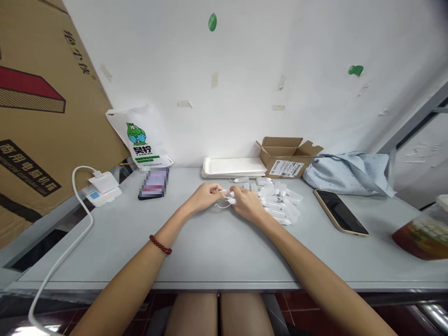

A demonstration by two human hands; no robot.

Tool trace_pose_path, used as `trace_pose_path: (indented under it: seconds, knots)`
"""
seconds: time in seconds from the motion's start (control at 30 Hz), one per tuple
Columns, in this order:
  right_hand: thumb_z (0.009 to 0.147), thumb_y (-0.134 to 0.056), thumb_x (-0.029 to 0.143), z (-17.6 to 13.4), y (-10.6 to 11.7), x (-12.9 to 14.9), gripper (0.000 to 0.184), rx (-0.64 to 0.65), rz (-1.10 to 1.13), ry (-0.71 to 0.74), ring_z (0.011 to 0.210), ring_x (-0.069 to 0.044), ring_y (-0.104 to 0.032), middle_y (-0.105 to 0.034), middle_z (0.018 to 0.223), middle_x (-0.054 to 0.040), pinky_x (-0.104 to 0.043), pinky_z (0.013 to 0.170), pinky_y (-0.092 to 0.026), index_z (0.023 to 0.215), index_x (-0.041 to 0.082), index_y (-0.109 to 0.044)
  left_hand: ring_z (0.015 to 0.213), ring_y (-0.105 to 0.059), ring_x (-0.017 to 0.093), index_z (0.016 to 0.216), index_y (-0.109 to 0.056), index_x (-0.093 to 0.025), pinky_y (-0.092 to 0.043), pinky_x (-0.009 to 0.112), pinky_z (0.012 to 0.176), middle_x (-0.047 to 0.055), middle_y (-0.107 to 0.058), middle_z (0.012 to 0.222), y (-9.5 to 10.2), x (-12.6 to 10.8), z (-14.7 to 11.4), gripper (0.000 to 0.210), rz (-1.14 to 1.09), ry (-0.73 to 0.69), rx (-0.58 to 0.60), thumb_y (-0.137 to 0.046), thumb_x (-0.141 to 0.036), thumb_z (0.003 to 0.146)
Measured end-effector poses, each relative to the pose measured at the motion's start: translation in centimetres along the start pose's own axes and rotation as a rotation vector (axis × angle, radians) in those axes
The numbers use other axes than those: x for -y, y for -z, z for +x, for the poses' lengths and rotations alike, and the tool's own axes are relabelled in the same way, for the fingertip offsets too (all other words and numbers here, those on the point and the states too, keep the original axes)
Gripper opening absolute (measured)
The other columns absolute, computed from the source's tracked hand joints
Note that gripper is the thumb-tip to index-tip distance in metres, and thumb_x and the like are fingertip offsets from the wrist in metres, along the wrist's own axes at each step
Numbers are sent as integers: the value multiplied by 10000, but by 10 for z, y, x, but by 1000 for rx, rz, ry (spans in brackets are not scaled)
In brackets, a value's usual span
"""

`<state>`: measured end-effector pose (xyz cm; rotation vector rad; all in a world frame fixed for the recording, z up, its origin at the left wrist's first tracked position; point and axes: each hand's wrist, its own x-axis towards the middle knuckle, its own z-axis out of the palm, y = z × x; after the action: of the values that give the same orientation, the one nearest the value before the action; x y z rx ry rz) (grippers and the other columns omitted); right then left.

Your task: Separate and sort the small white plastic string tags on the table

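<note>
My left hand (204,198) is closed, its thumb and fingertips pinching a thin white cord (223,206) that loops down toward the table. Against it, my right hand (247,203) is closed on a small plastic bottle (231,201) with a white tip; the fingers hide most of it. Both hands meet just above the table in the middle. Immediately right of my right hand lies a loose pile of translucent small squeeze bottles (291,209) with white caps. A dark red bead bracelet (160,245) circles my left wrist.
Behind the pile stand white trays (234,166) and an opened cardboard box (283,161). A phone (340,212), a blue cloth bag (350,173) and a tub of food (425,233) are right. Another phone (154,182), a cabled white charger (103,183) and a white bag (140,137) are left.
</note>
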<state>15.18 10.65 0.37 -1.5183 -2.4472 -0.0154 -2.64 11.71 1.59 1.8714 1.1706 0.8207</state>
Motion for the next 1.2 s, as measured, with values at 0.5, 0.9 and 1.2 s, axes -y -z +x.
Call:
trace_pose_path:
  seconds: [0.5, 0.9, 1.2]
  knots:
    - [822, -449, 212, 0, -2, -4, 297, -20, -8, -12, 884, -260, -622, -657, 1063, -128, -276, 616, -319, 1109, 152, -499, 616, -442, 109, 722, -601, -141, -321, 219, 565, -15, -528, 657, -3, -2, 0, 289, 17, -52, -39, -536, -418, 777]
    - [810, -454, 196, 1, 0, -7, 328, -54, -26, -62, 893, -251, -617, -653, 1098, -113, -281, 636, -352, 1134, 161, -497, 381, -233, 33, 591, -481, -140, -155, 178, 356, -61, -307, 525, 7, -11, 2, 209, -771, 427, -49, -519, -307, 711]
    - [841, -421, 166, 2, 2, -7, 307, -13, -83, -106, 926, -234, -602, -636, 1111, -119, -286, 648, -361, 1139, 161, -489, 399, -272, 36, 668, -533, -129, -129, 160, 333, -47, -354, 565, 12, -18, -1, 215, -873, 392, -76, -586, -335, 701]
